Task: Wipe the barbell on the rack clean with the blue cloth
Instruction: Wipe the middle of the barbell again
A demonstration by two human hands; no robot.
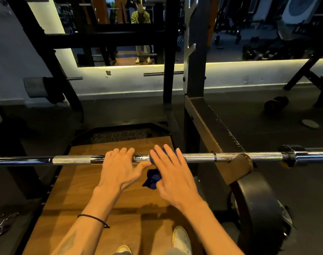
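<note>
The barbell [74,160] runs straight across the view, chrome and knurled, and its right part sits on the rack's safety arm [212,129], resting in a worn brown cradle [239,162] just inside the collar. The left hand [120,168] sits on top of the bar near the middle, fingers curled over the far side and thumb stretched out to the right along the underside, so it's wrapped round the bar. Right beside it, the right hand [171,173] lies over the blue cloth [153,178], fingers straight and spread a bit, pressing the cloth against the bar rather than gripping it. The cloth is draped over the bar under that palm, with a bunched dark blue tail hanging down between the two hands. There's a thin black band [94,219] round the left wrist. Below the bar is a wooden platform [83,190], and the toes of two pale shoes [181,240] poke in at the bottom edge. A black weight plate [258,208] stands on edge low on the right, against the rack's base. Further back on the dark floor there's a dumbbell [276,104] and a small flat plate [310,123] near it. No bins or trays that I can spot. The mirror [138,34] on the far wall reflects a standing person in a green top.
</note>
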